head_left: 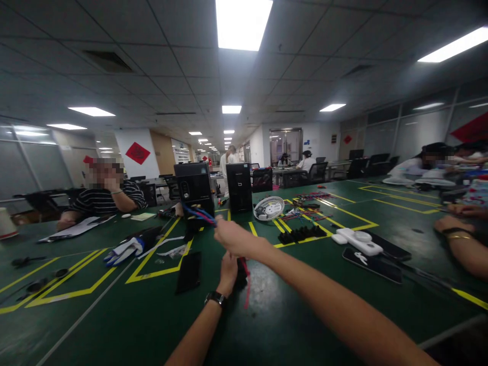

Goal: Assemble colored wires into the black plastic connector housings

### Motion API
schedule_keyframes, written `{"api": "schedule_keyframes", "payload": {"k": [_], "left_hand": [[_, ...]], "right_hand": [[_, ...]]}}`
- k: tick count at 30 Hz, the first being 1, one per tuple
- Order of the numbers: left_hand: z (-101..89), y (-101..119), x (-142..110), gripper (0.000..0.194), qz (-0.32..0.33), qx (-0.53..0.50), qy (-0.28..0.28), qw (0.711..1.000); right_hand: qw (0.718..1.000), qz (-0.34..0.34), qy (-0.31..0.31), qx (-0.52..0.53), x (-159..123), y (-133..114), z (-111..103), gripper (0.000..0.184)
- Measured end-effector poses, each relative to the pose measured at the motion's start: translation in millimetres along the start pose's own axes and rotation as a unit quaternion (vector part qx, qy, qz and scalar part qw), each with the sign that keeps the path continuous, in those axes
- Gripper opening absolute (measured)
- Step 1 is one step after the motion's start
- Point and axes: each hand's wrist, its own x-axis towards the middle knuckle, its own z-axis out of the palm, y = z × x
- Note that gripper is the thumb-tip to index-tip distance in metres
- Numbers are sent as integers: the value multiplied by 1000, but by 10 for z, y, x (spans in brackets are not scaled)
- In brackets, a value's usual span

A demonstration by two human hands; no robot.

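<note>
My right hand [236,239] is closed around a bundle of blue and red wires [204,214], whose ends stick out to the left in front of a black box-shaped case [194,188]. Just below it, my left hand [229,267], with a watch at the wrist, is closed too. Beside the left hand is a dark clump [241,277] with red strands [247,292] hanging down over the green table [282,315]. Whether these belong to the same bundle is hidden by my hands.
A second black case [239,188] and a white mesh basket [269,208] stand behind my hands. Loose coloured wires [310,203], black connectors [303,234], white devices [358,241] and a phone [371,265] lie rightward. Gloves [127,249] and a black pouch [188,272] lie leftward. Other people sit around.
</note>
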Motion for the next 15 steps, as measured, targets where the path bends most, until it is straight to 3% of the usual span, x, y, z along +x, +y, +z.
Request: {"api": "schedule_keyframes", "payload": {"k": [2,4,6,8,12,15], "left_hand": [[-32,6,124,39,-17,28,-10,999],[-73,9,284,35,-30,68,-19,997],[-112,9,458,32,-34,122,-22,992],[-131,18,616,29,-27,188,-24,982],[10,116,794,32,24,327,-24,944],[354,262,813,38,92,404,-48,909]], "right_hand": [[994,106,10,8,-614,457,-206,26],[979,205,-20,5,-1273,863,-289,27],[958,277,-69,13,-1882,1188,-279,26],[946,314,-78,7,-2372,1422,-213,28],[939,327,-61,-84,-2912,1667,-31,35],[927,335,-79,-147,-3041,1736,68,35]]}}
